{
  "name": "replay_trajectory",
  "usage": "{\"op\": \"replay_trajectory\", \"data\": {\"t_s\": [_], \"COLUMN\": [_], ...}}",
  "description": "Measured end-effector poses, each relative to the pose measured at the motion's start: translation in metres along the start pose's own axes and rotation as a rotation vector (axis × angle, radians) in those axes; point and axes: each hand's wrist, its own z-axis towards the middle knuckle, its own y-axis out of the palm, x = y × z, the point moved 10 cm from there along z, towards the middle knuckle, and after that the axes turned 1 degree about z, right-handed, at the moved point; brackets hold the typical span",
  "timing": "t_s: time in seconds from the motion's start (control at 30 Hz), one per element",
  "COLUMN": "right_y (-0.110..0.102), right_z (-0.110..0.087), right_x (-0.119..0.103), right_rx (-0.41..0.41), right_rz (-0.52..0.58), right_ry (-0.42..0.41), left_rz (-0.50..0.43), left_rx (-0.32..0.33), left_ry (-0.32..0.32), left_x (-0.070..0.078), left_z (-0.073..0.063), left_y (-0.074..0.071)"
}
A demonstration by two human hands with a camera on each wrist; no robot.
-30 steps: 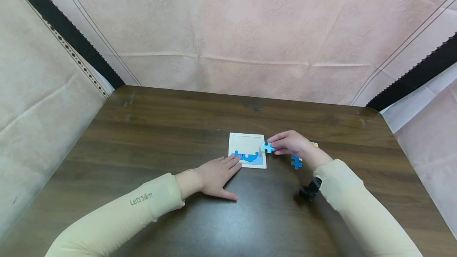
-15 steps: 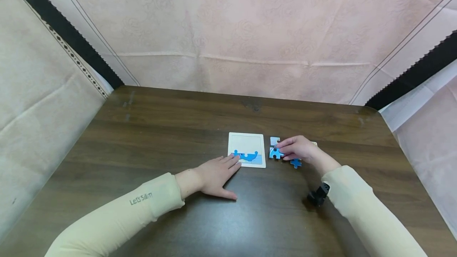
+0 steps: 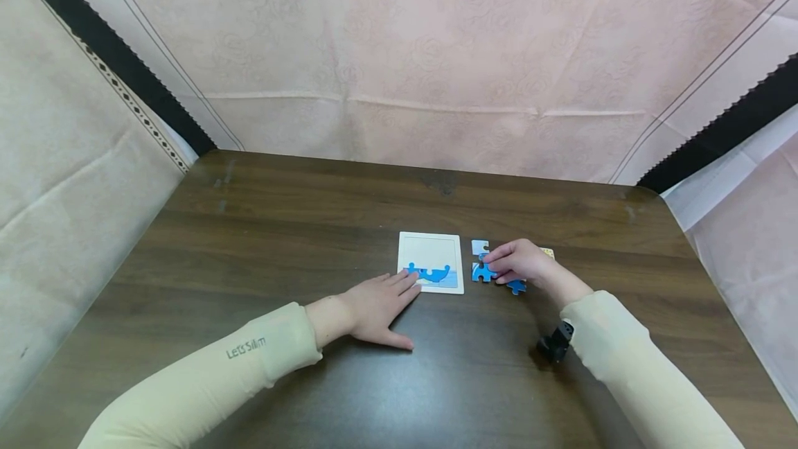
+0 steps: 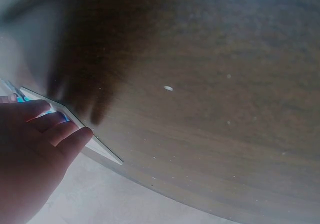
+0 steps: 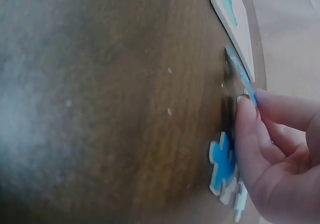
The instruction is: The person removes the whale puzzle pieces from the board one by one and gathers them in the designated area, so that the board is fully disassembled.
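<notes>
A white square puzzle tray (image 3: pixel 430 248) lies on the table with blue puzzle pieces (image 3: pixel 439 274) fitted along its near side. My left hand (image 3: pixel 382 307) lies spread, its fingertips resting over the tray's near left corner. To the right of the tray, my right hand (image 3: pixel 522 260) pinches a blue puzzle piece (image 3: pixel 481 274) by its edge. In the right wrist view, thumb and forefinger grip that tilted piece (image 5: pixel 239 71), low over the table. A white-and-blue piece (image 3: pixel 479 246) lies just beyond it. Another blue piece (image 3: pixel 517 287) sits under the right hand, partly hidden.
A yellow patterned piece (image 3: pixel 548 253) shows behind the right wrist. All of this stands on a dark wooden table (image 3: pixel 299 213), with pale cloth (image 3: pixel 399 68) hanging behind its far edge. A black wrist camera (image 3: pixel 555 343) hangs below the right sleeve.
The right hand has moved right with the blue piece, from the tray's right edge to beside the loose pieces, then slightly nearer me. The left hand has stayed put.
</notes>
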Motion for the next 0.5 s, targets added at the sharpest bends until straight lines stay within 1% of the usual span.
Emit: {"op": "replay_trajectory", "data": {"t_s": [0.23,0.5], "right_y": [-0.0029,-0.0075], "right_z": [-0.0026,-0.0051], "right_x": [-0.0038,-0.0047], "right_rx": [0.028,0.035], "right_rz": [-0.076,-0.083], "right_ry": [0.012,0.015], "left_rz": [0.010,0.009], "left_rx": [0.024,0.019], "left_ry": [0.009,0.010], "left_x": [0.0018,0.0015], "left_z": [-0.0013,-0.0018], "left_y": [-0.0029,-0.0032]}}
